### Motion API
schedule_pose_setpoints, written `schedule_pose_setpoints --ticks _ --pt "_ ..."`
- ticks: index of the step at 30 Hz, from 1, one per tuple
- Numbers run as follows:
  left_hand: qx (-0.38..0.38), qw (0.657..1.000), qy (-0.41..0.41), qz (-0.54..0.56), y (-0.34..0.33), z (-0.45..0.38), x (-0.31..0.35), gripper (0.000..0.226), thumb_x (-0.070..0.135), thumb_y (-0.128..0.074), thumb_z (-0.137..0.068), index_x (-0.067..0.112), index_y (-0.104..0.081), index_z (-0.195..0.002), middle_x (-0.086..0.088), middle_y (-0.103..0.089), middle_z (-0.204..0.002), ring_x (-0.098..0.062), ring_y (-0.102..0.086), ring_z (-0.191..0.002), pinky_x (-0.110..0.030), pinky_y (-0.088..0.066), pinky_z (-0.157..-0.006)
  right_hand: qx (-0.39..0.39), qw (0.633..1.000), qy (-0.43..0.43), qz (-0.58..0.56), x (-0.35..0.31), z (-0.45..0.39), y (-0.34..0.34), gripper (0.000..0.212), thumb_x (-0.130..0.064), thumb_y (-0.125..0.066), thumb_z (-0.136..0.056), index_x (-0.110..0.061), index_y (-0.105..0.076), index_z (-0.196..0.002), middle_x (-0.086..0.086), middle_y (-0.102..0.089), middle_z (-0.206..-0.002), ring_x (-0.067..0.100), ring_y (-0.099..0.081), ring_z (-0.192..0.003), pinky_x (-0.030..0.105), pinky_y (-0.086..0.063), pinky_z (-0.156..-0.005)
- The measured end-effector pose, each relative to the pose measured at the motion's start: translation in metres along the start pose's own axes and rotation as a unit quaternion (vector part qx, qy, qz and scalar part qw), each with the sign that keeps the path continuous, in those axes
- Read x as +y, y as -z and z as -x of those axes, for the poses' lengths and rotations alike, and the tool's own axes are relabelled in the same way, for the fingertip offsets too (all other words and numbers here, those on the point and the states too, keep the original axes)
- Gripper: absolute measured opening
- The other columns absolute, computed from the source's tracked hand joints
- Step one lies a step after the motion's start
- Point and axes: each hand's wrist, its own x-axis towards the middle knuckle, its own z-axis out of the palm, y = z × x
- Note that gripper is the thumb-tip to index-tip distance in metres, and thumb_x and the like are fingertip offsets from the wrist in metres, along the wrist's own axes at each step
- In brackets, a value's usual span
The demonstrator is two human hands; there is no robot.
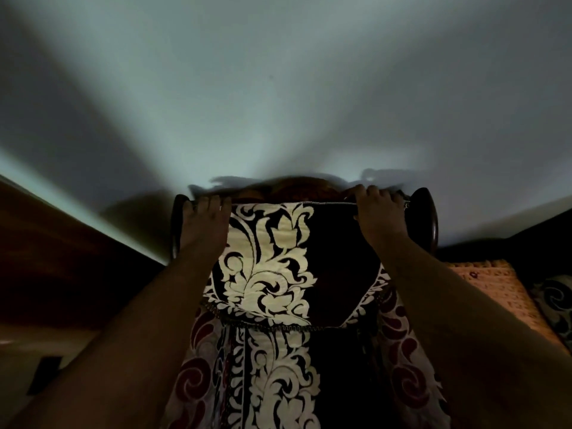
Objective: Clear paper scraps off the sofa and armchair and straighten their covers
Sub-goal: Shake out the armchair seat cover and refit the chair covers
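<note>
A dark cover with a cream leaf pattern hangs down the back of the armchair, whose dark wooden frame shows at both top corners. My left hand lies over the cover's top left corner with fingers curled on the edge. My right hand grips the top right edge of the same cover. A second patterned piece continues below a braided seam. No paper scraps are in sight.
A pale wall fills the upper view right behind the chair. Dark wooden furniture stands to the left. On the right lie a pink patterned cloth and a dark swirl-pattern cushion.
</note>
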Motion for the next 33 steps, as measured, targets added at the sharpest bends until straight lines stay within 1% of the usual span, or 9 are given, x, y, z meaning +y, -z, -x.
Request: schedule_pose_setpoints --ticks 3,7,10,13,15,20,26,30,33 --pt "0.008 0.999 0.016 -0.026 0.002 -0.004 -0.012 0.053 0.016 -0.062 -0.084 0.011 -0.047 -0.134 -0.02 -0.051 -0.13 -0.04 -0.053 -0.113 -0.055 -0.04 -0.1 -0.016 1.0 -0.025 0.001 0.016 -0.002 -0.003 0.048 -0.023 -0.067 -0.088 -0.009 -0.05 -0.131 0.014 -0.068 -0.115 0.038 -0.06 -0.11 0.054 -0.04 -0.099" --pt "0.023 0.995 0.097 0.028 -0.005 -0.007 -0.027 0.046 0.006 -0.057 -0.086 0.001 -0.046 -0.13 -0.024 -0.062 -0.098 -0.04 -0.065 -0.078 -0.042 -0.051 -0.065 -0.034 0.999 -0.027 0.01 0.033 0.003 -0.004 0.023 -0.017 -0.053 -0.092 -0.016 -0.065 -0.111 0.011 -0.068 -0.113 0.034 -0.057 -0.112 0.047 -0.04 -0.094" --pt "0.005 0.992 0.114 0.048 -0.006 -0.007 -0.031 0.036 0.0 -0.061 -0.083 0.001 -0.058 -0.12 -0.023 -0.062 -0.084 -0.037 -0.065 -0.062 -0.043 -0.053 -0.062 -0.01 0.999 -0.022 -0.02 0.037 0.009 -0.001 0.025 -0.015 -0.049 -0.093 -0.014 -0.063 -0.114 0.013 -0.068 -0.11 0.037 -0.061 -0.106 0.045 -0.047 -0.086" --pt "-0.033 0.99 0.121 0.07 0.007 -0.002 -0.029 0.026 0.01 -0.056 -0.091 0.013 -0.062 -0.116 -0.018 -0.061 -0.1 -0.038 -0.068 -0.073 -0.042 -0.054 -0.066 -0.001 0.996 -0.042 -0.081 0.036 0.012 0.006 0.035 -0.013 -0.043 -0.097 -0.018 -0.056 -0.129 0.014 -0.067 -0.108 0.038 -0.066 -0.095 0.039 -0.046 -0.068" --pt "-0.04 0.986 0.13 0.097 0.017 0.0 -0.029 0.021 0.018 -0.049 -0.097 0.019 -0.062 -0.114 -0.014 -0.059 -0.108 -0.038 -0.07 -0.084 -0.042 -0.055 -0.069 -0.005 0.993 -0.055 -0.106 0.038 0.013 0.015 0.037 -0.014 -0.04 -0.099 -0.022 -0.055 -0.132 0.012 -0.069 -0.107 0.036 -0.068 -0.093 0.038 -0.047 -0.07" --pt "0.013 0.968 0.178 0.175 0.039 0.008 -0.037 0.028 0.032 -0.038 -0.103 0.019 -0.058 -0.118 -0.015 -0.065 -0.111 -0.04 -0.068 -0.094 -0.042 -0.052 -0.075 0.102 0.979 -0.098 -0.147 0.05 0.009 0.044 0.009 -0.015 -0.048 -0.096 -0.012 -0.052 -0.104 0.014 -0.063 -0.081 0.036 -0.063 -0.069 0.033 -0.034 -0.06" --pt "-0.016 0.966 0.181 0.185 0.036 0.002 -0.033 0.027 0.02 -0.039 -0.102 0.017 -0.05 -0.127 -0.014 -0.056 -0.124 -0.043 -0.065 -0.103 -0.048 -0.053 -0.079 0.015 0.972 -0.142 -0.188 0.036 0.001 0.036 0.015 -0.008 -0.041 -0.095 -0.011 -0.048 -0.108 0.019 -0.068 -0.09 0.038 -0.065 -0.083 0.037 -0.04 -0.068" --pt "0.031 0.953 0.218 0.207 0.027 0.001 -0.015 0.038 0.016 -0.046 -0.098 0.015 -0.047 -0.136 -0.015 -0.044 -0.134 -0.043 -0.054 -0.112 -0.053 -0.051 -0.086 0.019 0.935 -0.196 -0.296 0.017 0.009 0.014 0.029 -0.026 -0.046 -0.1 -0.018 -0.04 -0.127 0.017 -0.068 -0.114 0.038 -0.068 -0.093 0.045 -0.055 -0.075" --pt "0.118 0.976 0.105 0.148 0.018 0.016 0.007 0.06 0.012 -0.053 -0.089 0.014 -0.04 -0.148 -0.018 -0.036 -0.15 -0.041 -0.037 -0.134 -0.057 -0.036 -0.105 0.009 0.934 -0.18 -0.308 -0.007 0.027 0.0 0.074 -0.038 -0.058 -0.096 -0.026 -0.014 -0.154 0.013 -0.033 -0.158 0.039 -0.053 -0.129 0.056 -0.054 -0.091"
